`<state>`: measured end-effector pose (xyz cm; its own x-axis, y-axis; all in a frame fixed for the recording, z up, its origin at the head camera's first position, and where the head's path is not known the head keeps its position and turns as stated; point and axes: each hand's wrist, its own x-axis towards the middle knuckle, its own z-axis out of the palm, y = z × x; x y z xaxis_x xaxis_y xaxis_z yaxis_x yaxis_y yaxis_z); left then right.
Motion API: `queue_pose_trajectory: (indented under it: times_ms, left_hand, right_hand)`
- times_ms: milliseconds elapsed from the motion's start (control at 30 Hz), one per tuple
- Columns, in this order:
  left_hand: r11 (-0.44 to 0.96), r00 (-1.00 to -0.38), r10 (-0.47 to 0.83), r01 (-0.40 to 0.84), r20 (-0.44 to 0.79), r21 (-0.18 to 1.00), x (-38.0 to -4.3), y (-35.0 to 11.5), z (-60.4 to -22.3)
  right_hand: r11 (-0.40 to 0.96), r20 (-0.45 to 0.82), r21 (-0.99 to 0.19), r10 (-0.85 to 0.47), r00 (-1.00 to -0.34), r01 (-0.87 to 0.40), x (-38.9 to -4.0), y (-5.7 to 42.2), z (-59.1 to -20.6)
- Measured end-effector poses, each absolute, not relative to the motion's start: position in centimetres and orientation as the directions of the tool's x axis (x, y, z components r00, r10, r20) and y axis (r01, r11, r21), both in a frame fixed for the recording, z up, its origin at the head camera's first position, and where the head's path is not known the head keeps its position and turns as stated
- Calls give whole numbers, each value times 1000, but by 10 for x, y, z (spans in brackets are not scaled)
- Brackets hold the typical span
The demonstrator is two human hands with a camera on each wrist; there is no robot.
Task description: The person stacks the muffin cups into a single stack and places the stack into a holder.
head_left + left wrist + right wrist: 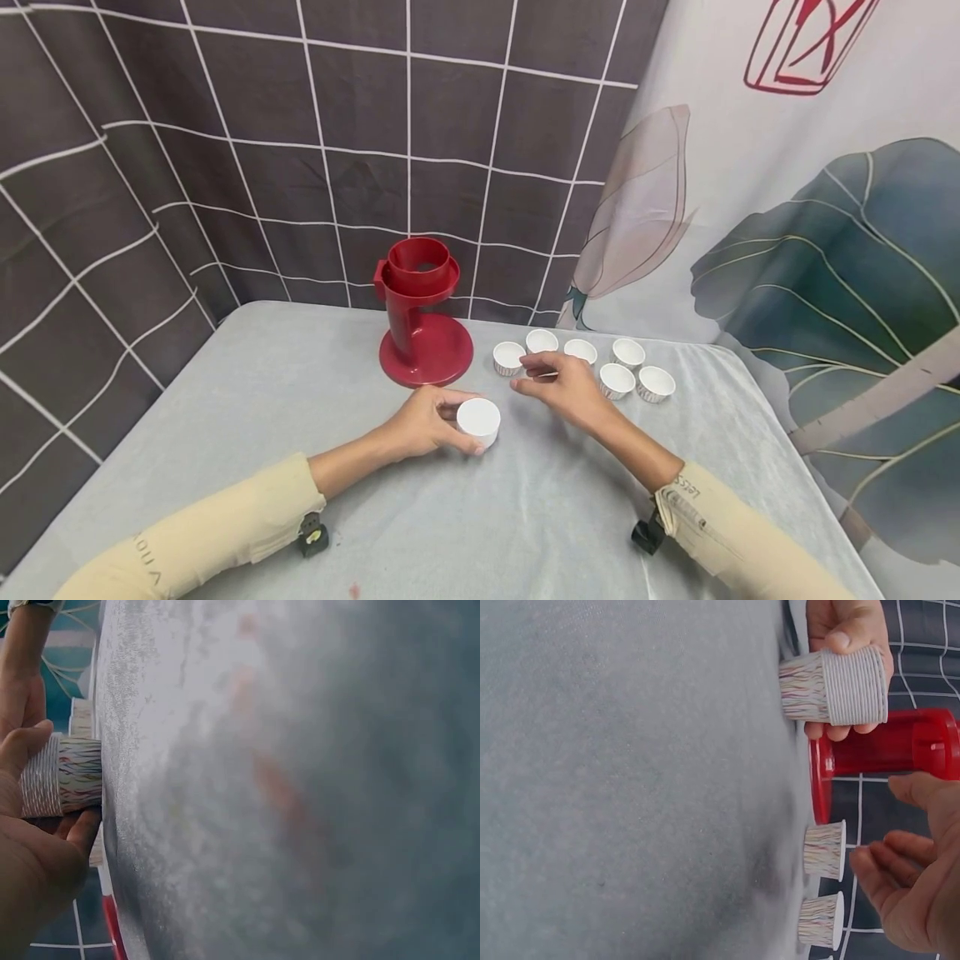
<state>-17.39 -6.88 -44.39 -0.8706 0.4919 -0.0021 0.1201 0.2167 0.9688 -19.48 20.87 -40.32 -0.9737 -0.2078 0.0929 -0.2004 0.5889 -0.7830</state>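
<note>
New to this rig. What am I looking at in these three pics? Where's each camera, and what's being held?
No robot here: just a person's two bare hands. The wide picture comes from a camera on the head, looking forward and down. The other two come from cameras on the wrists, one each; their views look turned sideways, so the table seems to stand on edge.

The left hand grips a stack of paper cups; the ridges in the wrist views are nested rims. The right hand holds nothing, its fingers loosely bent near a group of single cups. A red stand is at the back.
</note>
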Motion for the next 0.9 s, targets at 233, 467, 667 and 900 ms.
queue_pose_trajectory:
  times_ms: [233, 467, 667, 900]
  left_hand:
    - [233, -872, 490, 130, 0, 964, -174, -69, -444]
    - [251, -873, 488, 139, -1, 958, -175, -70, -445]
    - [246, -866, 499, 171, 27, 954, -175, -70, -447]
    - [219, -853, 521, 186, 47, 958, -174, -71, -447]
  right_hand:
    - [662, 96, -725, -179, -979, -192, -198, 210, -404]
    - [697, 75, -697, -163, -984, -169, -204, 207, -405]
    - [731, 45, -667, -151, -987, -143, -208, 203, -407]
    - [757, 55, -636, -149, -987, -149, -213, 199, -411]
